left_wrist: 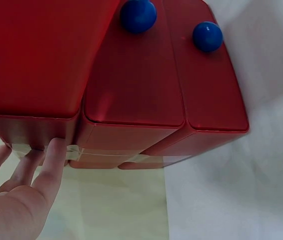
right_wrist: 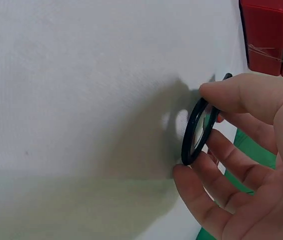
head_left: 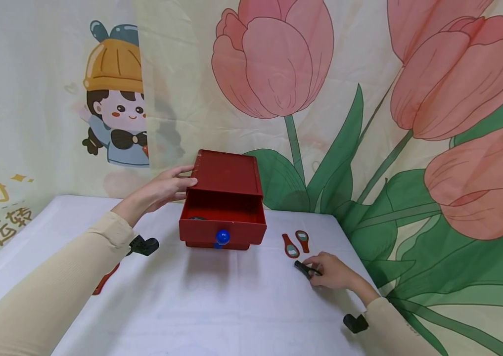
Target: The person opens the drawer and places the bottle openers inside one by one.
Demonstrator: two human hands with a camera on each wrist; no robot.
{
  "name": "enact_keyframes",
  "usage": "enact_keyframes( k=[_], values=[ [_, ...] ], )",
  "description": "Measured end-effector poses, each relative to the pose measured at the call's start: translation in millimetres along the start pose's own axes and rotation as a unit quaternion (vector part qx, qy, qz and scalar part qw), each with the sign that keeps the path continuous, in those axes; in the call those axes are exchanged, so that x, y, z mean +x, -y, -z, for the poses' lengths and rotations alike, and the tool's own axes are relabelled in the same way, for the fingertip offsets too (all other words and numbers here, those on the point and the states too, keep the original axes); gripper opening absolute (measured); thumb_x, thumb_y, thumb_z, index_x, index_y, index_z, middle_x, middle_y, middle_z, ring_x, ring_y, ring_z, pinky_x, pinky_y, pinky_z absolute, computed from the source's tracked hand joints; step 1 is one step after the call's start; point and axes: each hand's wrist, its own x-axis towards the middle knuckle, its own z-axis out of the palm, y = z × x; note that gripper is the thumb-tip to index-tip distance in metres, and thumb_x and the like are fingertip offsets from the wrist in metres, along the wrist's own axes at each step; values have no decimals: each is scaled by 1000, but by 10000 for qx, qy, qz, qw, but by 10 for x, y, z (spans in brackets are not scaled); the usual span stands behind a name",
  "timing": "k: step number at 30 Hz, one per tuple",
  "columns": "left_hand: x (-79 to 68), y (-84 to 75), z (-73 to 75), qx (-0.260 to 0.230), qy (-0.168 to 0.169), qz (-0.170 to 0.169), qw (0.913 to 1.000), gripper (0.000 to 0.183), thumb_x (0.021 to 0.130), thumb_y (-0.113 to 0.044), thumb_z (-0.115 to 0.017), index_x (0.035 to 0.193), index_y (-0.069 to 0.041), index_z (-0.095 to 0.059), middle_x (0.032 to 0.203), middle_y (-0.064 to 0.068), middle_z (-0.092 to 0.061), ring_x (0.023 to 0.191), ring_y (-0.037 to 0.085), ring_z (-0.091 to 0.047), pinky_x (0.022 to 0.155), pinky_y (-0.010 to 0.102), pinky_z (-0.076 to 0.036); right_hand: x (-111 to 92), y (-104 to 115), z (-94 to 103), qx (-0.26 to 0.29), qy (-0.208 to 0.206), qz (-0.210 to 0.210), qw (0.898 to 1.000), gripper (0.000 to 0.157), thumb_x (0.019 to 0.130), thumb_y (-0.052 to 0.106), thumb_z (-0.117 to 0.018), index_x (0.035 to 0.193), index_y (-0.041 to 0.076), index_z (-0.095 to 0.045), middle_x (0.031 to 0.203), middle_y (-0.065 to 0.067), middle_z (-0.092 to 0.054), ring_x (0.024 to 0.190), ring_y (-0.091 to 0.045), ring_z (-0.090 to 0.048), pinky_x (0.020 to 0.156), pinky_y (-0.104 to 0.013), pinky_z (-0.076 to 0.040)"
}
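A red drawer cabinet [head_left: 229, 172] has its upper drawer [head_left: 202, 231], with a blue knob [head_left: 222, 237], pulled out. Inside the drawer a dark curved rim [head_left: 197, 218] shows in part. My left hand [head_left: 166, 189] touches the cabinet's left side; its nearly straight fingertips [left_wrist: 56, 147] press on the wall in the left wrist view. Over the table at right, my right hand [head_left: 333, 272] pinches a black-rimmed magnifying glass [right_wrist: 186, 147] between thumb and fingers, its lens tilted on edge. Just beyond lie two small red magnifying glasses [head_left: 291, 249].
A white-clothed table [head_left: 233, 316] carries everything. At left, a red handle-like piece [head_left: 105, 282] is partly hidden by my sleeve. Lower drawers with blue knobs [left_wrist: 207, 36] are closed in the left wrist view. A tulip-printed curtain [head_left: 273, 64] hangs behind the table.
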Motion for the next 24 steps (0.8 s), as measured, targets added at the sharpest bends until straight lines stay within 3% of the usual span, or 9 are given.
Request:
enact_keyframes(
  k=[10, 18, 24],
  values=[
    [6, -2, 5, -17, 11, 8, 10000, 78, 109, -26, -58, 173, -18, -12, 169, 22, -34, 152, 45, -40, 122, 58, -38, 0, 177, 395, -135, -53, 712, 9974, 41, 89, 7, -80, 129, 5, -73, 104, -5, -67, 93, -26, -66, 79, -36, -57],
    [8, -9, 6, -21, 12, 35, 10000, 78, 109, -26, -58, 173, -18, -13, 168, 22, -34, 152, 46, -39, 122, 58, -38, 61, 571, 840, -284, -182, 1172, 9925, 41, 90, 3, -78, 131, 3, -73, 104, -6, -67, 98, -26, -64, 73, -30, -61],
    [4, -11, 0, 13, 5, 27, 10000, 79, 109, -26, -59, 173, -18, -12, 169, 22, -34, 152, 45, -40, 122, 57, -38, 152, 933, 1152, -466, -81, 1199, 9917, 42, 91, 1, -74, 133, 6, -72, 106, -6, -64, 100, -29, -62, 71, -27, -61]
  ],
)
